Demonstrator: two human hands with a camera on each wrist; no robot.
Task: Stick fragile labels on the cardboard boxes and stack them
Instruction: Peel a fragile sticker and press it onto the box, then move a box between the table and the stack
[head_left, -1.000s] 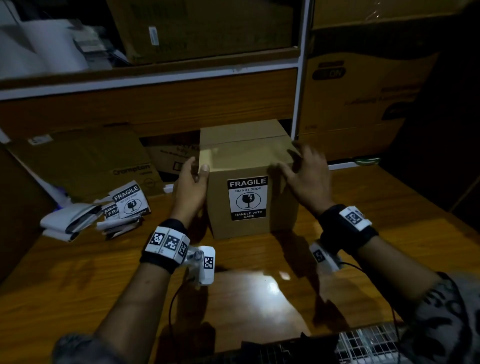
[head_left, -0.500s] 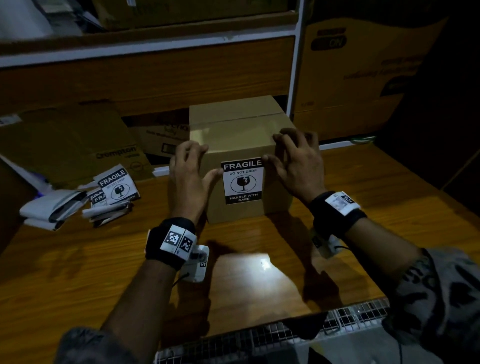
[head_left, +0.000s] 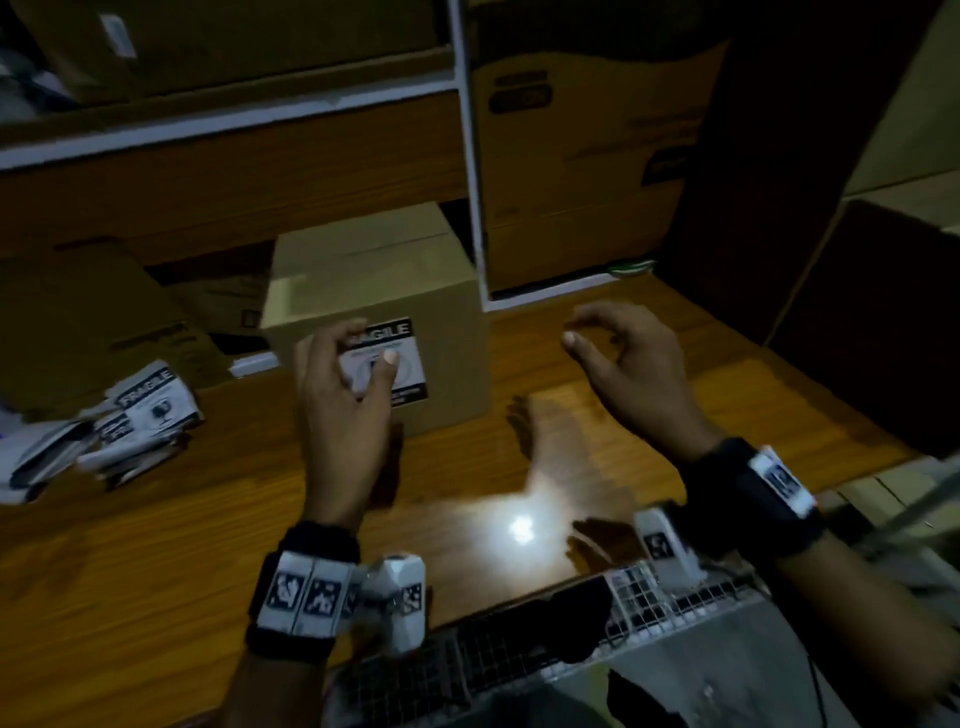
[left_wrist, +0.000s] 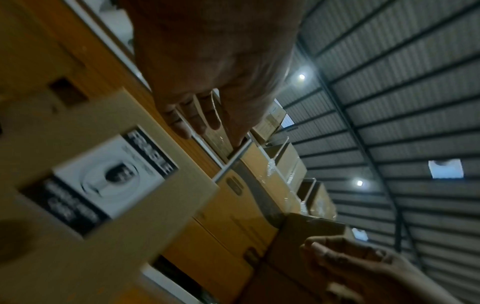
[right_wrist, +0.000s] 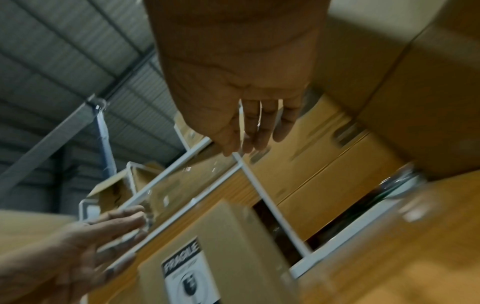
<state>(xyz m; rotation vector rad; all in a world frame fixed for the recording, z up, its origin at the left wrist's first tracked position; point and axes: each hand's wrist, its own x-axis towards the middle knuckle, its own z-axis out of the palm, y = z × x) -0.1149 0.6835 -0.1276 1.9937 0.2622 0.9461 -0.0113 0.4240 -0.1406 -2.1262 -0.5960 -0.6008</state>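
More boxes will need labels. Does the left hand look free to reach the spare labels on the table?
Probably yes: the left hand holds nothing, and the spare labels lie uncovered on the table to its left.

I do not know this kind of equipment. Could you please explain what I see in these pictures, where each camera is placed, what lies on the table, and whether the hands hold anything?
No machine works here: a person uses two bare hands, with a camera on the head and one on each wrist. The head view looks down at a wooden table. On it stands a cardboard box with a fragile label already stuck on its front. A pile of spare labels lies at the left. The left hand hovers in front of the label and the right hand beside the box; both have loosely curled fingers and hold nothing. The two wrist views look along each hand up at the same box, shelves of cartons and a ribbed roof; they are blurred.
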